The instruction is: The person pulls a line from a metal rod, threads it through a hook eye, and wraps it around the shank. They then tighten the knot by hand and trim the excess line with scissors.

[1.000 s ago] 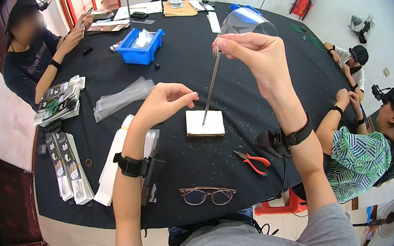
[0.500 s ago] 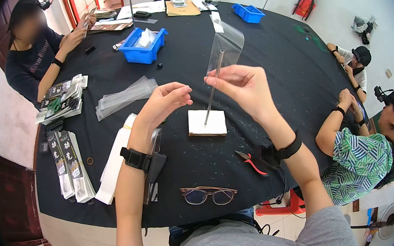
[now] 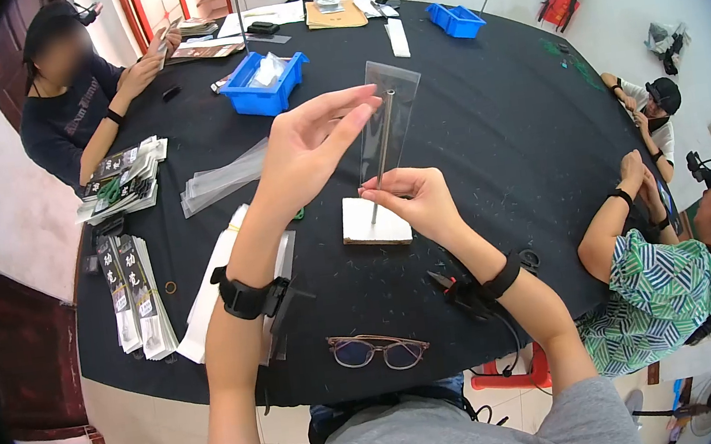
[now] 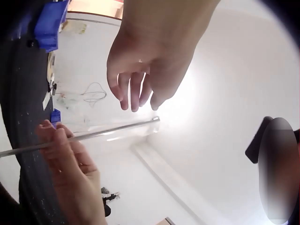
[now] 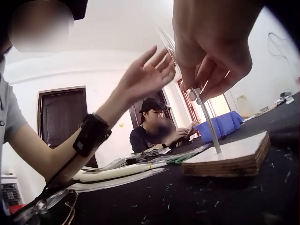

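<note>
A thin metal rod (image 3: 375, 212) stands slightly tilted on a white-topped block (image 3: 361, 231). A clear plastic sleeve (image 3: 403, 83) surrounds or overlaps its upper part; which one I cannot tell. Low on the sleeve, my right hand (image 3: 420, 205) pinches its edge beside the rod. My left hand (image 3: 303, 153) is raised by the rod's top, fingers loosely bent; in the left wrist view this hand (image 4: 150, 56) shows a gap to the rod (image 4: 112, 130). The right wrist view shows the block (image 5: 229, 161) under my right hand (image 5: 218, 51).
Clear sleeves (image 3: 222, 181) and white strips (image 3: 220, 287) lie left of the block, beyond them packaged stacks (image 3: 135, 293). Glasses (image 3: 378, 352) lie at the near edge, pliers (image 3: 443, 280) by my right wrist. A blue basket (image 3: 265, 95) stands further back. Other people sit around the table.
My right hand has come down and left along the rod, bringing the sleeve from above down to the rod. The left hand has risen toward the rod's top.
</note>
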Motion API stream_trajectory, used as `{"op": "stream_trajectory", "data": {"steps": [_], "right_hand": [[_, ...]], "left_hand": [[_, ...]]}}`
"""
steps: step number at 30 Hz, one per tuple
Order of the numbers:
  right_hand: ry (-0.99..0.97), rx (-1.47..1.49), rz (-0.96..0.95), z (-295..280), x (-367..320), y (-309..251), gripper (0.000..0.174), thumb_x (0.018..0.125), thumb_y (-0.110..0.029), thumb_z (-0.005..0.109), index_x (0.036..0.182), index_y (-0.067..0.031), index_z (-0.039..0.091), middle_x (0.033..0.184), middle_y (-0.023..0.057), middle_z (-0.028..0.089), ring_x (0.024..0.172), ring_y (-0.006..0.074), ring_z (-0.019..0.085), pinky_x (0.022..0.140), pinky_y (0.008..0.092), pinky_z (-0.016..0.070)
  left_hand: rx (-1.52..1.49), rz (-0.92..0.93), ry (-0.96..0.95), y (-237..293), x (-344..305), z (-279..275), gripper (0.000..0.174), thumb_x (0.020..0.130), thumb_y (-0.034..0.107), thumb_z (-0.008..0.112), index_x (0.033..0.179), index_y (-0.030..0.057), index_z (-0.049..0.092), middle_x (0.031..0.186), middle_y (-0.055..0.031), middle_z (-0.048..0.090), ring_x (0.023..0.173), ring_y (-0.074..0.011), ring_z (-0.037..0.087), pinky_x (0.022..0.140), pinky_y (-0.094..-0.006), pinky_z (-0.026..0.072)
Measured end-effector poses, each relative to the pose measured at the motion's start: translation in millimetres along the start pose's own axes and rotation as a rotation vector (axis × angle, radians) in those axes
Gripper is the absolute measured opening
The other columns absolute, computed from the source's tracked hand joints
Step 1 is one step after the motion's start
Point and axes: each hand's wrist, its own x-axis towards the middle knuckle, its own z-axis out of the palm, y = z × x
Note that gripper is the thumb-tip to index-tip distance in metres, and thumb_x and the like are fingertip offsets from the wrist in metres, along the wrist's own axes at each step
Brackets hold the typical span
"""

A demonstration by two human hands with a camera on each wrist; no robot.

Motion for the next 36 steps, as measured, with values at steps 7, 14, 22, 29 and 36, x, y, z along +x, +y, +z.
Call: {"op": "stream_trajectory", "data": {"steps": [7,14,22,29,36], "right_hand": [[-0.007,-0.063,-0.002,4,-4,12,0.013,0.082,-0.011,0.072,0.083,0.0022,0.07,0.082,0.0067,0.072,0.075,0.0083,0.065,0.069,0.0238,0.0497],[-0.003,-0.109,0.009,6,-3,7,0.015,0.081,-0.009,0.073,0.075,0.0033,0.066,0.082,0.0082,0.072,0.076,0.0074,0.062,0.069,0.0237,0.0484],[-0.021,-0.165,-0.108,0,0,13,0.039,0.078,-0.019,0.077,0.109,0.0004,0.063,0.095,0.01,0.071,0.086,0.015,0.068,0.075,0.0293,0.0517],[0.208,-0.299,-0.462,-19,24,-79,0.052,0.081,-0.019,0.074,0.127,-0.0047,0.052,0.116,0.0096,0.065,0.106,0.0177,0.061,0.091,0.0344,0.0463],[0.306,-0.484,-0.828,17,69,-148,0.022,0.079,-0.01,0.069,0.101,-0.0058,0.067,0.086,0.012,0.07,0.083,0.0239,0.068,0.079,0.0304,0.0485]], "left_hand": [[0.049,0.052,-0.027,-5,8,5,0.014,0.09,0.006,0.064,0.101,-0.0013,0.068,0.094,-0.0051,0.068,0.088,-0.0098,0.062,0.081,-0.0246,0.0495],[-0.058,0.051,0.01,-3,8,12,0.012,0.09,0.006,0.063,0.1,-0.0002,0.068,0.092,-0.0042,0.067,0.086,-0.0101,0.062,0.08,-0.0248,0.0498],[0.129,0.121,0.116,-12,8,20,0.012,0.091,0.007,0.063,0.098,-0.0022,0.066,0.091,-0.0043,0.066,0.084,-0.0093,0.062,0.074,-0.0234,0.0495],[0.064,0.294,0.31,15,28,24,0.014,0.092,0.011,0.061,0.097,-0.0013,0.066,0.089,-0.004,0.068,0.084,-0.0079,0.061,0.078,-0.0213,0.0468],[-0.069,0.363,0.341,75,33,-13,0.025,0.1,0.02,0.048,0.11,0.0014,0.061,0.102,-0.0069,0.063,0.096,-0.0115,0.055,0.083,-0.0235,0.0423]]}}
